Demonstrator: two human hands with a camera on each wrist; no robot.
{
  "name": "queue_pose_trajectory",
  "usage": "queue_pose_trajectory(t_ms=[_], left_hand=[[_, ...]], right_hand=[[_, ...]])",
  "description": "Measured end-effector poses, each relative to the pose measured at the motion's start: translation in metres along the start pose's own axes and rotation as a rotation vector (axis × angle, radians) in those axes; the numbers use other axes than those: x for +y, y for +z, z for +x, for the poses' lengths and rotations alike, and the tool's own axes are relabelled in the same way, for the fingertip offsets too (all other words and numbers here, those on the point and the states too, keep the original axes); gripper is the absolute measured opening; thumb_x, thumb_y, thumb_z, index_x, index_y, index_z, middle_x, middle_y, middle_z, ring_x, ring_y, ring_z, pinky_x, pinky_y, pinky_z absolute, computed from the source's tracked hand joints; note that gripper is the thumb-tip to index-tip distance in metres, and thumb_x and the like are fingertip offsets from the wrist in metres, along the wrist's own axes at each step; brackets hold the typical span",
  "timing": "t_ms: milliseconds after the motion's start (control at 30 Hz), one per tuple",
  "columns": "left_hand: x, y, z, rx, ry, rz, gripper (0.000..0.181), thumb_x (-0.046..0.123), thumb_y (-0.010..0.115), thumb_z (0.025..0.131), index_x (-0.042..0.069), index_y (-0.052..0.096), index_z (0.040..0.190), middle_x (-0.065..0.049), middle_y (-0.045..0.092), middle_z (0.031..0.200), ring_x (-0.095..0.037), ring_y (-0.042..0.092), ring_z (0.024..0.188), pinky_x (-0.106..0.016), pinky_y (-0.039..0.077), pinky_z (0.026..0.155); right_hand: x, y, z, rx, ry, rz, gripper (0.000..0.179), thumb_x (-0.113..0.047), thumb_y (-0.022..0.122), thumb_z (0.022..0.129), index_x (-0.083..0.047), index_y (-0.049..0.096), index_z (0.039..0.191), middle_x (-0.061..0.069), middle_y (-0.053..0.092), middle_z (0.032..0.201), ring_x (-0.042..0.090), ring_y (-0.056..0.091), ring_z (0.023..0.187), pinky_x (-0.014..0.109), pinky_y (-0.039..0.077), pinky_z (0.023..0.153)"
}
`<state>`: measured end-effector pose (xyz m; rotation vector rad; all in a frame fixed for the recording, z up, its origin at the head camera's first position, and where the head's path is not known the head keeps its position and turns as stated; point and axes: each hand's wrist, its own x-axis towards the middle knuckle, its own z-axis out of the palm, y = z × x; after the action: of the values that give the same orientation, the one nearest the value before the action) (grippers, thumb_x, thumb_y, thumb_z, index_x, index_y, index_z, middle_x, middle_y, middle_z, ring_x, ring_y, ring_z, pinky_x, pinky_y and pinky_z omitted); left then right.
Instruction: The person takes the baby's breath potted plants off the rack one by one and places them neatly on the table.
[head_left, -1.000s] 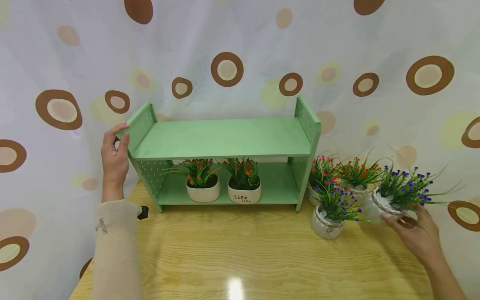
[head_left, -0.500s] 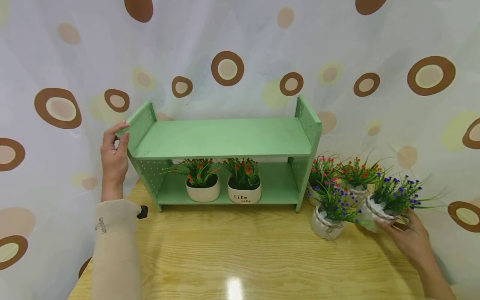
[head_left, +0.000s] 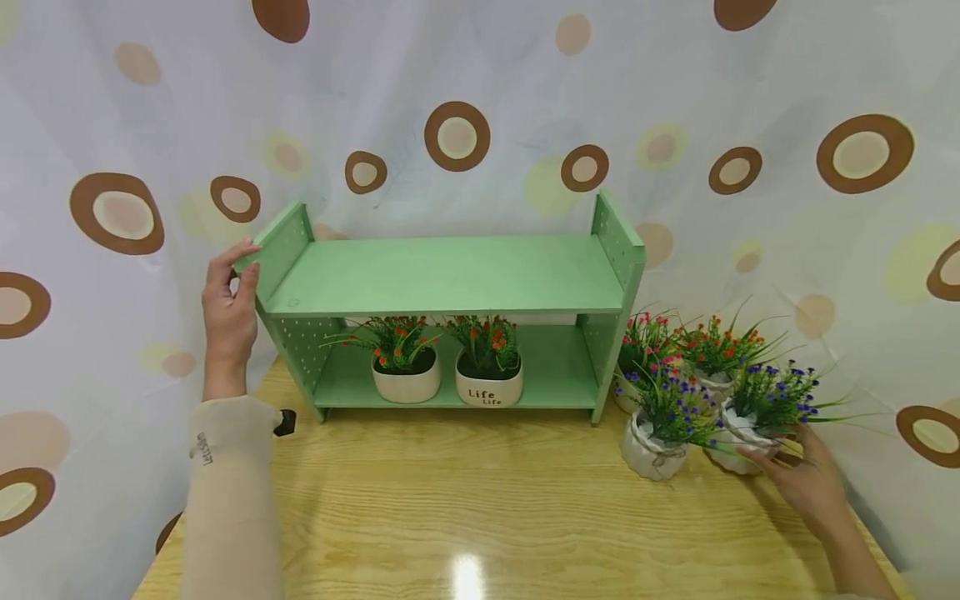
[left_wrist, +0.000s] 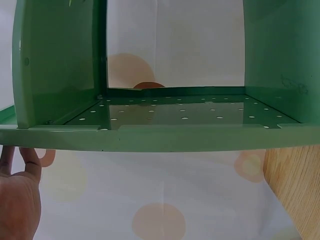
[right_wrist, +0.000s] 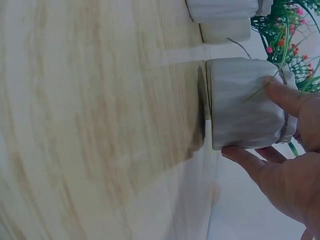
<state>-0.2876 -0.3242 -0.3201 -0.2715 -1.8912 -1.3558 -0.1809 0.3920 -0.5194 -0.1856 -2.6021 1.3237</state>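
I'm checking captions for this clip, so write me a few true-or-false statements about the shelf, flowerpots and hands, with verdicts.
1. The left hand holds the left side panel of the green shelf. True.
2. The right hand holds a black pot. False: it holds a white pot with purple flowers.
3. The pot lettered "Life" stands on the lower board. True.
4. The other purple-flowered pot stands on the upper board. False: it stands on the wooden table, right of the shelf.
5. An oval pot stands left of the "Life" pot. True.
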Motion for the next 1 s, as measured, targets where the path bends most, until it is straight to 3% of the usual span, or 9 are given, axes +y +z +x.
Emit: queue_pose_trajectory(t_ms=[33, 167, 300, 400, 467, 600, 767, 967, 1000], left_hand=[[0.000, 0.001, 0.000, 0.001, 0.000, 0.000, 0.031, 0.019, 0.054, 0.098, 0.008, 0.059, 0.126, -0.003, 0.051, 0.139, -0.011, 0.042, 0.130, -0.021, 0.033, 0.092], [-0.001, 0.002, 0.001, 0.004, 0.004, -0.006, 0.030, 0.019, 0.054, 0.098, 0.008, 0.060, 0.126, -0.004, 0.051, 0.139, -0.011, 0.043, 0.129, -0.021, 0.033, 0.092], [-0.003, 0.002, 0.002, -0.009, 0.004, -0.024, 0.031, 0.018, 0.054, 0.098, 0.007, 0.059, 0.127, -0.004, 0.051, 0.139, -0.012, 0.043, 0.129, -0.022, 0.033, 0.092], [-0.005, 0.002, 0.002, -0.001, 0.001, -0.026, 0.031, 0.018, 0.055, 0.098, 0.007, 0.059, 0.126, -0.004, 0.051, 0.139, -0.012, 0.043, 0.129, -0.022, 0.033, 0.092], [-0.006, 0.002, 0.002, 0.006, -0.004, -0.023, 0.031, 0.018, 0.055, 0.098, 0.008, 0.059, 0.126, -0.003, 0.051, 0.139, -0.012, 0.043, 0.128, -0.022, 0.033, 0.092], [-0.005, 0.001, 0.001, 0.006, -0.007, -0.019, 0.031, 0.019, 0.055, 0.098, 0.008, 0.059, 0.126, 0.000, 0.051, 0.139, -0.012, 0.043, 0.128, -0.023, 0.033, 0.093], [0.000, 0.001, -0.001, 0.000, 0.004, -0.019, 0.031, 0.018, 0.054, 0.098, 0.006, 0.058, 0.126, -0.006, 0.050, 0.140, -0.012, 0.044, 0.127, -0.022, 0.033, 0.093], [0.004, 0.001, -0.002, -0.002, 0.018, -0.010, 0.030, 0.017, 0.053, 0.099, 0.004, 0.058, 0.126, -0.013, 0.048, 0.140, -0.012, 0.043, 0.128, -0.022, 0.033, 0.092], [0.004, 0.001, -0.003, -0.005, 0.018, -0.010, 0.030, 0.016, 0.053, 0.099, 0.004, 0.057, 0.126, -0.014, 0.048, 0.141, -0.012, 0.043, 0.129, -0.022, 0.033, 0.092]], right_hand=[[0.001, 0.001, 0.000, 0.009, -0.018, 0.005, 0.049, -0.027, 0.068, 0.089, -0.012, 0.038, 0.125, 0.012, 0.038, 0.108, -0.002, 0.055, 0.075, 0.031, 0.051, 0.059], [0.002, 0.006, -0.001, 0.035, -0.055, -0.016, 0.045, -0.021, 0.069, 0.089, -0.002, 0.041, 0.119, 0.011, 0.040, 0.108, 0.001, 0.057, 0.075, 0.030, 0.052, 0.059], [0.001, 0.005, -0.001, 0.001, 0.015, -0.021, 0.061, -0.023, 0.066, 0.091, 0.007, 0.033, 0.131, 0.026, 0.037, 0.125, 0.035, 0.061, 0.099, 0.027, 0.053, 0.061], [-0.001, 0.002, -0.001, -0.055, 0.090, -0.006, 0.077, -0.027, 0.063, 0.093, 0.013, 0.019, 0.142, 0.038, 0.018, 0.143, 0.060, 0.040, 0.116, 0.023, 0.052, 0.064], [-0.001, 0.001, -0.001, -0.078, 0.122, -0.012, 0.083, -0.029, 0.061, 0.094, 0.016, 0.013, 0.143, 0.039, 0.010, 0.147, 0.062, 0.035, 0.120, 0.022, 0.052, 0.064], [0.000, 0.000, -0.002, -0.073, 0.136, -0.037, 0.082, -0.032, 0.061, 0.093, 0.018, 0.017, 0.141, 0.035, 0.017, 0.141, 0.060, 0.037, 0.119, 0.020, 0.051, 0.063], [0.000, -0.001, -0.003, -0.073, 0.156, -0.058, 0.083, -0.035, 0.061, 0.093, 0.016, 0.018, 0.142, 0.035, 0.017, 0.142, 0.059, 0.037, 0.121, 0.015, 0.048, 0.063], [0.002, -0.002, -0.005, -0.100, 0.125, -0.044, 0.088, -0.039, 0.061, 0.093, 0.016, 0.014, 0.144, 0.033, 0.016, 0.141, 0.058, 0.035, 0.122, 0.015, 0.049, 0.064], [0.002, -0.002, -0.005, -0.102, 0.127, -0.041, 0.089, -0.040, 0.061, 0.092, 0.015, 0.014, 0.144, 0.032, 0.018, 0.139, 0.054, 0.043, 0.119, 0.015, 0.049, 0.064]])
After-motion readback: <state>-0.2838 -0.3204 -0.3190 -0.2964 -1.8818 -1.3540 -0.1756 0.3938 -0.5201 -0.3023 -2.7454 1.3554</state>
